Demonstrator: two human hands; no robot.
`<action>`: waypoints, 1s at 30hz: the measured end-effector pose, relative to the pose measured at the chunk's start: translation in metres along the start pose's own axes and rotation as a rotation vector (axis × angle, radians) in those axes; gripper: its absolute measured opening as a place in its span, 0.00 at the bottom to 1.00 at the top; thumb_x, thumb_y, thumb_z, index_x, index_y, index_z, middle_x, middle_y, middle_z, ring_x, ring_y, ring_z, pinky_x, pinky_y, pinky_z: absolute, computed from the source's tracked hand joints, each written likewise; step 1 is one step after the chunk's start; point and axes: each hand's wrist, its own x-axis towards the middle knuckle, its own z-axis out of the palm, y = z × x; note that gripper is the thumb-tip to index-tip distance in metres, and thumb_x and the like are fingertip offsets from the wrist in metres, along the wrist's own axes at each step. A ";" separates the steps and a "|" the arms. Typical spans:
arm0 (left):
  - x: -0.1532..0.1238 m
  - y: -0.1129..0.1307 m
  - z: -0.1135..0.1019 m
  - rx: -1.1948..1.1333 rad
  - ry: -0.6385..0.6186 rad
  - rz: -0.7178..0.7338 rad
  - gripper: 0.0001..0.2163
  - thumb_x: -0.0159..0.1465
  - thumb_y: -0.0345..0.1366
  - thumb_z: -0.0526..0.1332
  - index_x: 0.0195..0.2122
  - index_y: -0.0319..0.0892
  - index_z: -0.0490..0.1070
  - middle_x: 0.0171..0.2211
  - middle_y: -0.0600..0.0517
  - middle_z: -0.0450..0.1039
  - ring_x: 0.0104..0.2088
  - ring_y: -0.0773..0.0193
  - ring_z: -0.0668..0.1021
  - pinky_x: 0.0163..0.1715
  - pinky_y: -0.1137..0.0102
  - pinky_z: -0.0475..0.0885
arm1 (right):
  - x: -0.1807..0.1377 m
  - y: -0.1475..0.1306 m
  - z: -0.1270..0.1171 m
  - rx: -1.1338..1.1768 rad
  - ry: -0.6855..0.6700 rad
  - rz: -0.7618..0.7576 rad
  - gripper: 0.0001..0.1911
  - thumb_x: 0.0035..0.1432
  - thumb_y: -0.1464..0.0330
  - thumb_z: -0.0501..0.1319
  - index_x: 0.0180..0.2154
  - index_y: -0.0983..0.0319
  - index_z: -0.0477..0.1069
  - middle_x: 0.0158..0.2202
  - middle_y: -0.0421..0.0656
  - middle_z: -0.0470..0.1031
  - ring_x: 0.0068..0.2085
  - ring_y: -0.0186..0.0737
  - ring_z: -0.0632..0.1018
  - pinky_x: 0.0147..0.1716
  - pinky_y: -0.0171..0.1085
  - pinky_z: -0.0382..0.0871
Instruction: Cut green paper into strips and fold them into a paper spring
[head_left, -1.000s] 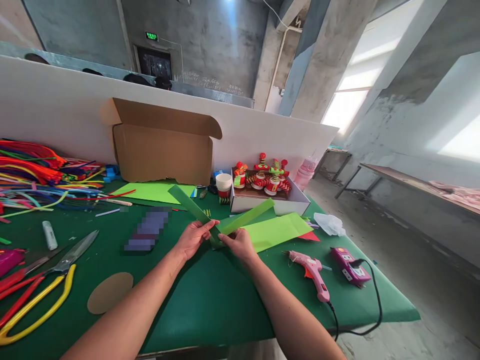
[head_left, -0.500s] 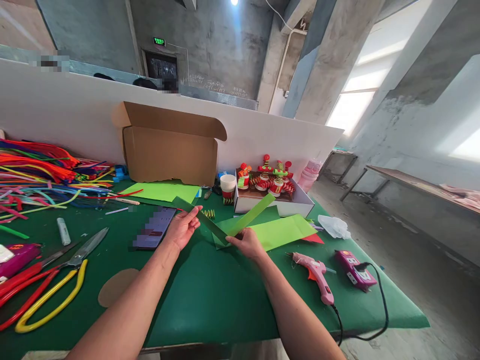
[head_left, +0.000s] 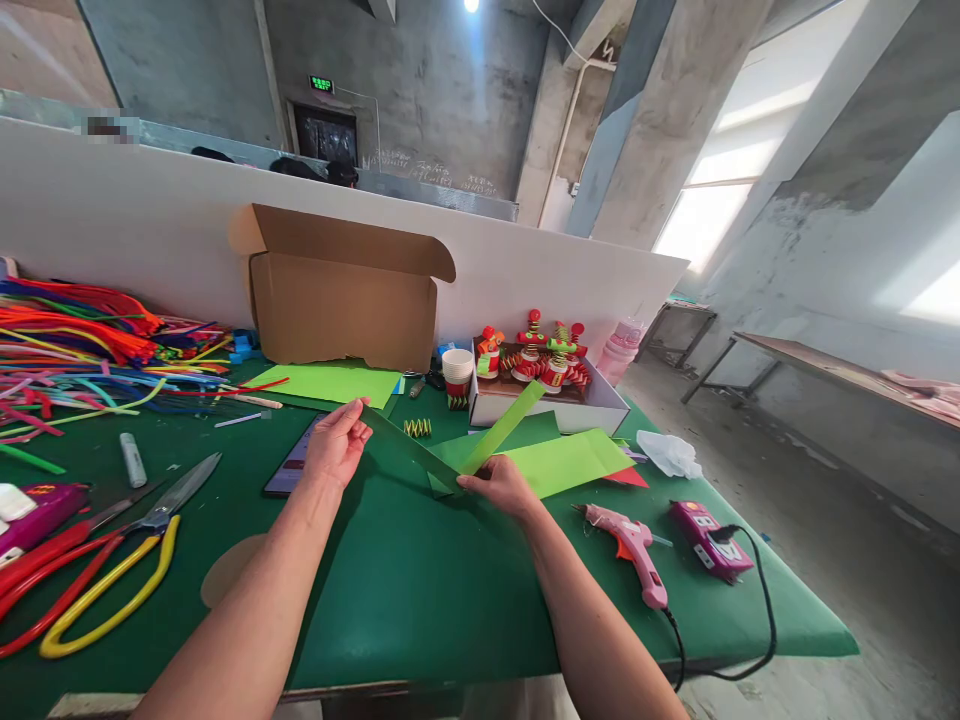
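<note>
Between my hands stretches a dark green paper strip (head_left: 409,441). My left hand (head_left: 337,443) pinches its far left end above a phone (head_left: 294,462). The fingers of my right hand (head_left: 501,482) close on the other end, where a light green paper strip (head_left: 504,428) meets it at an angle and points up to the right. Whether the two strips are joined there is hidden by my fingers. Light green paper (head_left: 574,462) and darker green paper (head_left: 541,432) lie behind my right hand. A small yellow-and-green folded paper spring (head_left: 418,428) rests just past the dark strip.
Large scissors (head_left: 161,520) lie at the left, near many pipe cleaners (head_left: 90,340). A pink glue gun (head_left: 628,548) and a purple power box (head_left: 711,540) with a cable are at right. Behind stand paper cups (head_left: 457,368), a white box (head_left: 544,410) of figures and a cardboard box (head_left: 341,310).
My left hand has moved left and slightly up, now holding the dark strip nearer its end, and covers more of the phone. My right hand has barely shifted.
</note>
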 end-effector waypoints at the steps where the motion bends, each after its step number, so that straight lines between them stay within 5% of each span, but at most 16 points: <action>1: 0.000 0.000 0.000 0.005 0.011 0.017 0.17 0.37 0.41 0.76 0.26 0.42 0.76 0.28 0.54 0.78 0.18 0.78 0.61 0.22 0.72 0.58 | -0.001 -0.002 0.000 0.012 -0.002 -0.002 0.14 0.44 0.59 0.70 0.24 0.65 0.78 0.23 0.42 0.78 0.25 0.37 0.73 0.27 0.36 0.66; 4: 0.003 0.003 -0.004 0.029 0.047 0.074 0.15 0.41 0.42 0.75 0.26 0.42 0.74 0.26 0.55 0.76 0.18 0.77 0.61 0.22 0.72 0.59 | -0.002 -0.005 -0.001 0.072 0.007 0.005 0.11 0.42 0.61 0.71 0.23 0.63 0.78 0.23 0.41 0.78 0.26 0.38 0.74 0.28 0.36 0.67; 9: 0.003 0.011 -0.008 0.120 0.040 0.156 0.16 0.49 0.49 0.69 0.24 0.43 0.68 0.15 0.62 0.60 0.18 0.74 0.59 0.22 0.74 0.58 | 0.001 0.000 -0.005 0.231 0.160 0.073 0.12 0.34 0.63 0.75 0.21 0.63 0.77 0.20 0.40 0.76 0.23 0.36 0.72 0.27 0.36 0.66; 15: -0.032 -0.019 0.019 0.466 -0.384 0.024 0.21 0.52 0.58 0.65 0.22 0.43 0.70 0.17 0.56 0.66 0.19 0.69 0.66 0.20 0.72 0.60 | 0.004 0.000 0.006 0.407 0.291 0.068 0.23 0.37 0.49 0.72 0.19 0.62 0.74 0.20 0.41 0.74 0.24 0.36 0.74 0.32 0.38 0.70; 20: -0.057 -0.042 0.036 0.696 -0.671 -0.037 0.22 0.45 0.58 0.68 0.20 0.43 0.69 0.15 0.58 0.63 0.18 0.68 0.63 0.19 0.72 0.57 | 0.002 -0.005 0.022 0.474 0.253 0.070 0.23 0.34 0.49 0.74 0.19 0.63 0.74 0.20 0.41 0.74 0.24 0.35 0.72 0.32 0.38 0.70; 30: -0.051 -0.049 0.029 0.870 -0.662 0.098 0.24 0.57 0.60 0.54 0.16 0.46 0.57 0.15 0.58 0.57 0.20 0.67 0.60 0.22 0.69 0.55 | 0.008 0.000 0.034 0.418 0.241 0.057 0.22 0.38 0.51 0.73 0.18 0.63 0.73 0.18 0.41 0.73 0.23 0.34 0.71 0.26 0.35 0.64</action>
